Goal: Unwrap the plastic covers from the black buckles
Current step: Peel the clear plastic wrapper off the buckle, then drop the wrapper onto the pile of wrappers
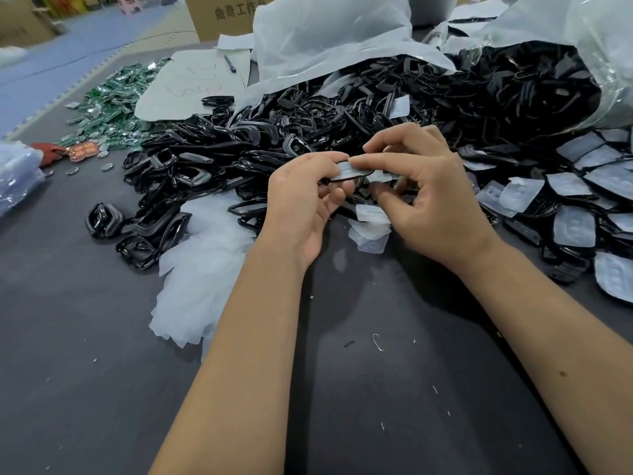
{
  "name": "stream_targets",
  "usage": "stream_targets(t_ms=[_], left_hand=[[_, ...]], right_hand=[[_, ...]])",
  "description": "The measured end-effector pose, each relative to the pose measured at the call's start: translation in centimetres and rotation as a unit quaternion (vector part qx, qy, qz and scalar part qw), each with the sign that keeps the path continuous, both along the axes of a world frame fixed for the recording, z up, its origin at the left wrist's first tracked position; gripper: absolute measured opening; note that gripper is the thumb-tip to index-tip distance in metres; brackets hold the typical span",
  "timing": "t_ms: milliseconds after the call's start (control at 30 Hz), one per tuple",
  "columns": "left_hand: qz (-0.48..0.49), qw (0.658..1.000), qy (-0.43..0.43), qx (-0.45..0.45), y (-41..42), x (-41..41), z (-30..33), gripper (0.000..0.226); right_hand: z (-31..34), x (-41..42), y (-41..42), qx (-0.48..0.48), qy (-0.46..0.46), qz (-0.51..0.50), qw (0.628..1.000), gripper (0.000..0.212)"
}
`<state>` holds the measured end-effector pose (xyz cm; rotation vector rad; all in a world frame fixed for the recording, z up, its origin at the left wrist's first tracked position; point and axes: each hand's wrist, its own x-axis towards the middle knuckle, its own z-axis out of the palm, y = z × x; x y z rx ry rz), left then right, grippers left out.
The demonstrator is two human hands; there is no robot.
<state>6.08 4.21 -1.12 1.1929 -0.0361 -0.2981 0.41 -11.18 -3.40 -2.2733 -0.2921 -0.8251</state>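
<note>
Both hands meet over the middle of the dark table, holding one black buckle (352, 170) still in its clear plastic cover (378, 176). My left hand (305, 200) grips the buckle's left end between thumb and fingers. My right hand (428, 197) pinches the cover on the buckle's right part, forefinger on top and thumb below. A big heap of bare black buckles (260, 138) lies behind and to the left of the hands. Wrapped buckles (575, 186) lie at the right.
A pile of removed plastic covers (202, 269) lies left of my left forearm, and a few lie under the hands. Large clear bags (329, 32) spill buckles at the back. Green circuit boards (113, 101), a grey sheet with a pen (230, 64) and cardboard boxes stand far left.
</note>
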Motion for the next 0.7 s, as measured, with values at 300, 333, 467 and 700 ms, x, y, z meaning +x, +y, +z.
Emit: stream_targets(t_ms=[300, 333, 467, 700], left_hand=[[-0.024, 0.999, -0.02, -0.022, -0.3, -0.3, -0.3, 0.031], [-0.02, 0.999, -0.04, -0.012, -0.5, -0.4, -0.5, 0.022], [0.005, 0.997, -0.069, 0.018, -0.8, -0.6, -0.8, 0.017], [0.004, 0.998, -0.058, 0.026, -1.0, -0.5, -0.7, 0.03]], right_hand=[[0.1, 0.4, 0.5, 0.307, 0.055, 0.005, 0.95, 0.019], [0.2, 0.5, 0.5, 0.364, 0.085, 0.021, 0.927, 0.018], [0.4, 0.6, 0.2, 0.494, 0.18, 0.102, 0.845, 0.021], [0.4, 0.6, -0.2, 0.525, 0.196, 0.136, 0.817, 0.02]])
